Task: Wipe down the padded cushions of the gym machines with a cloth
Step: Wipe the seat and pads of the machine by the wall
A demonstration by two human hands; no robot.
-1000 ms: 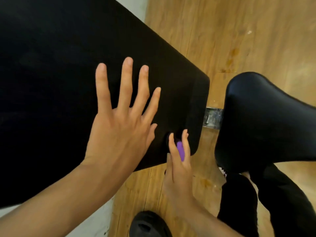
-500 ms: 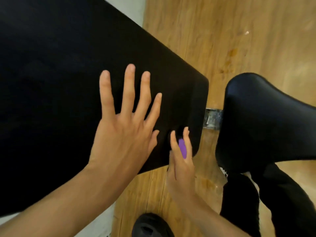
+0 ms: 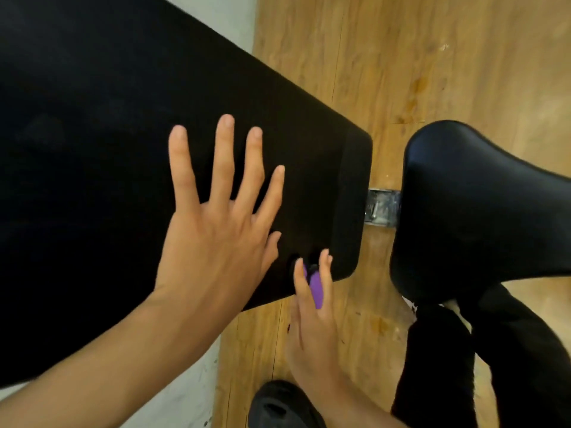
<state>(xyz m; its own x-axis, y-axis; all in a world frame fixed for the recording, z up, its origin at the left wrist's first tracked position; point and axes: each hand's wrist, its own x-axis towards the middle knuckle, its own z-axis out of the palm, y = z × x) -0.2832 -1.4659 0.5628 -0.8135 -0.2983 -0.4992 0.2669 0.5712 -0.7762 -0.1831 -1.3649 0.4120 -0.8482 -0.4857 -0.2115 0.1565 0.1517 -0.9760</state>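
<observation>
Figure: my left grip [image 3: 216, 242] lies spread flat on the long cushion [image 3: 108, 118]. My right grip [image 3: 312, 329] pinches a purple item [image 3: 315, 288], perhaps the cloth, at its near right corner. Wiping seems early, with the seat cushion [image 3: 479, 211] at right yet to do.

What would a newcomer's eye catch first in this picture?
The left hand, spread wide, lies flat on the large black padded cushion filling the left side. Near the cushion's corner, the right hand pinches a small purple object; a glossy black seat pad sits at right.
</observation>
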